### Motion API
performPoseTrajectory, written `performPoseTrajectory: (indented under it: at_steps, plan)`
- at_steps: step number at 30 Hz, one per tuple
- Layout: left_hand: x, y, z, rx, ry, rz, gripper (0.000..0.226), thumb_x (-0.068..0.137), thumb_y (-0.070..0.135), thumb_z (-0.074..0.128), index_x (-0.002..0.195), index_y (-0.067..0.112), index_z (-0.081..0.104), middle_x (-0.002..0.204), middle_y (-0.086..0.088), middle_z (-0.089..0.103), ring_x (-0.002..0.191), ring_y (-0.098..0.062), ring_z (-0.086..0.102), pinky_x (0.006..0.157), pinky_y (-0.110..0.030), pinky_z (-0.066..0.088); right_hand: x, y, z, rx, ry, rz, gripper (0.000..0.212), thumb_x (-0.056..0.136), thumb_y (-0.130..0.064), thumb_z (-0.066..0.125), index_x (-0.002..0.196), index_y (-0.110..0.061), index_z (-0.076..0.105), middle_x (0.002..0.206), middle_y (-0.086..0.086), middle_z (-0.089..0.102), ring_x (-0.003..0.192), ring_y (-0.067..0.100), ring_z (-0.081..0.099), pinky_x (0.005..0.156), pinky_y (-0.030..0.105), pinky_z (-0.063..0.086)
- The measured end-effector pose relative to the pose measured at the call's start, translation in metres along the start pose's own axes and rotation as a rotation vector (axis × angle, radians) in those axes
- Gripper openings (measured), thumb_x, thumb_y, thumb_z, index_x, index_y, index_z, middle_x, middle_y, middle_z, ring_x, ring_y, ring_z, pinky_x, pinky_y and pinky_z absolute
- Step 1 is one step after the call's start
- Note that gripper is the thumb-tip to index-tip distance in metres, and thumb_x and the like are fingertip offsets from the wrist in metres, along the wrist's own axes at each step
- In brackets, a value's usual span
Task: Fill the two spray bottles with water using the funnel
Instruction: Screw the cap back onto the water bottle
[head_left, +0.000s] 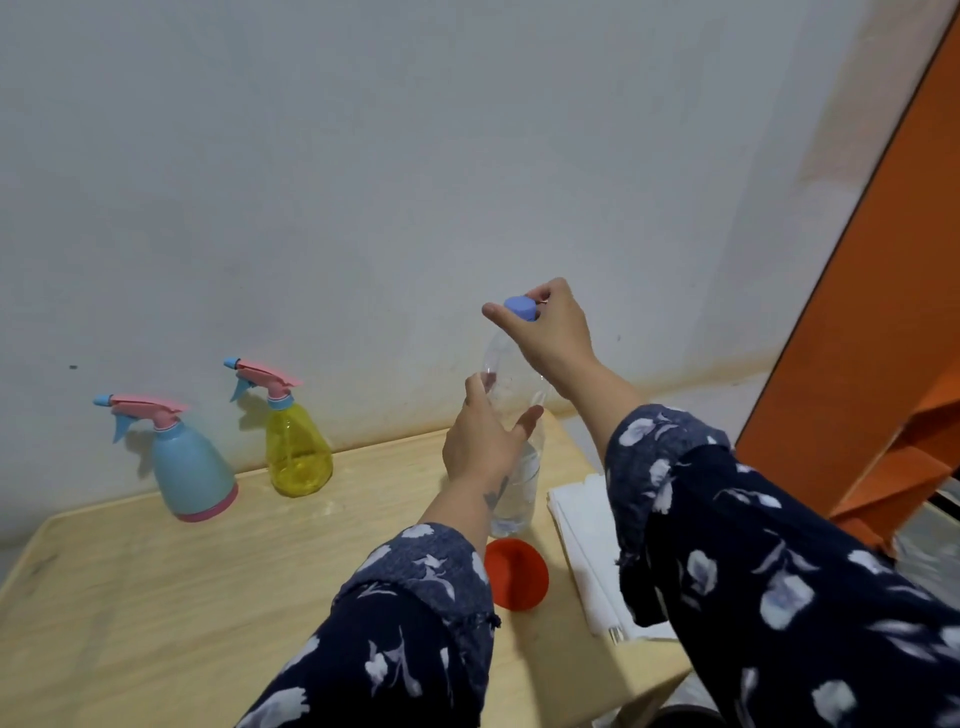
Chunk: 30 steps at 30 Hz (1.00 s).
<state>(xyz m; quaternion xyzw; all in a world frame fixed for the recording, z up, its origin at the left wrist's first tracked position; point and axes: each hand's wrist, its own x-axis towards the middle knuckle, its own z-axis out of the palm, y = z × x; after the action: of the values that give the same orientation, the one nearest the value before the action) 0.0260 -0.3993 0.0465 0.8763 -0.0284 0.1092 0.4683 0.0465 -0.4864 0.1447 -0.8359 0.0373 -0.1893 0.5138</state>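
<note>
A clear plastic water bottle (514, 488) stands upright on the wooden table (156, 597), partly filled with water. My left hand (483, 441) wraps around its middle. My right hand (550, 332) pinches its blue cap (521, 308) on top of the neck. A blue spray bottle (189, 467) with a pink trigger head stands at the back left. Beside it to the right stands a yellow transparent spray bottle (297, 452) with the same pink head. A red funnel (517, 571) lies on the table just in front of the water bottle.
A folded white cloth (587, 551) lies at the table's right edge. A white wall runs right behind the table. An orange panel (857, 364) stands to the right of the table.
</note>
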Motion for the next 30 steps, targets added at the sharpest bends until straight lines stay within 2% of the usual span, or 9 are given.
performPoseTrajectory:
  at_steps: [3,5,11,14,16,18,21,25,30]
  plan:
    - [0.004,-0.002,-0.003,-0.018,-0.010,-0.019,0.063,0.083,0.053,0.066,0.130,0.026,0.034,0.147,0.016,0.041,0.127,-0.015,0.051,0.081,-0.031,0.049,0.001,0.003,-0.004,0.174,-0.183,0.039,0.040,0.091,-0.039,0.059,0.125,-0.021,0.050,0.113,0.002,0.063,0.108,0.015,0.059,0.081,0.024,0.041]
    - [0.005,-0.001,-0.003,-0.015,-0.013,-0.018,0.063,0.083,0.053,0.066,0.129,0.026,0.034,0.146,0.016,0.042,0.126,-0.014,0.052,0.082,-0.034,0.051,0.005,0.006,-0.005,0.227,-0.170,0.041,0.030,0.091,-0.033,0.061,0.117,-0.018,0.059,0.112,0.004,0.067,0.111,0.018,0.061,0.077,0.021,0.042]
    - [0.000,0.000,0.001,-0.029,0.000,0.007,0.067,0.082,0.056,0.065,0.133,0.026,0.033,0.148,0.014,0.041,0.128,-0.016,0.050,0.077,-0.030,0.045,0.000,0.008,0.005,0.178,0.035,0.008,0.039,0.079,-0.040,0.074,0.095,-0.016,0.049,0.091,-0.003,0.058,0.076,0.009,0.054,0.065,0.021,0.043]
    - [-0.001,-0.004,0.000,-0.100,-0.061,0.032,0.078,0.082,0.053,0.067,0.142,0.026,0.026,0.154,0.011,0.032,0.135,-0.016,0.041,0.088,-0.030,0.043,-0.007,0.015,0.004,0.213,-0.013,-0.006,0.040,0.080,-0.043,0.072,0.102,-0.020,0.047,0.095,-0.004,0.059,0.082,0.007,0.055,0.070,0.021,0.041]
    - [-0.010,-0.011,0.004,-0.051,-0.095,-0.037,0.093,0.080,0.047,0.072,0.149,0.022,0.014,0.157,0.004,0.024,0.140,-0.021,0.033,0.098,-0.036,0.040,-0.012,0.026,0.005,0.198,-0.074,0.000,0.049,0.079,-0.046,0.072,0.115,-0.029,0.043,0.117,-0.005,0.055,0.105,0.009,0.052,0.085,0.025,0.040]
    - [-0.026,-0.023,0.013,0.088,-0.078,-0.236,0.101,0.078,0.050,0.072,0.150,0.019,0.008,0.156,-0.003,0.024,0.138,-0.028,0.032,0.104,-0.043,0.040,-0.020,0.039,0.009,0.158,-0.108,0.018,0.074,0.072,-0.052,0.075,0.130,-0.036,0.032,0.134,-0.007,0.041,0.120,0.012,0.044,0.099,0.032,0.039]
    - [-0.051,-0.047,0.025,0.263,-0.154,-0.515,0.097,0.072,0.068,0.061,0.144,0.018,0.019,0.142,-0.006,0.041,0.126,-0.032,0.044,0.099,-0.047,0.042,-0.030,0.056,0.014,0.085,-0.132,0.098,0.108,0.058,-0.060,0.079,0.142,-0.040,0.014,0.146,0.002,0.032,0.130,0.022,0.041,0.107,0.046,0.039]
    - [-0.065,-0.066,0.036,0.468,-0.371,-0.516,0.100,0.066,0.083,0.053,0.142,0.025,0.024,0.132,-0.005,0.048,0.122,-0.030,0.048,0.096,-0.043,0.041,-0.040,0.072,0.022,0.091,-0.143,0.207,0.119,0.062,-0.044,0.086,0.145,-0.039,0.001,0.150,0.009,0.023,0.134,0.026,0.034,0.108,0.042,0.034]
    - [-0.068,-0.071,0.043,0.603,-0.476,-0.463,0.090,0.065,0.080,0.056,0.135,0.027,0.035,0.125,0.000,0.054,0.117,-0.028,0.052,0.093,-0.042,0.043,-0.053,0.092,0.035,0.104,-0.142,0.220,0.111,0.066,-0.030,0.086,0.144,-0.035,0.007,0.144,0.008,0.035,0.129,0.025,0.040,0.101,0.035,0.037]
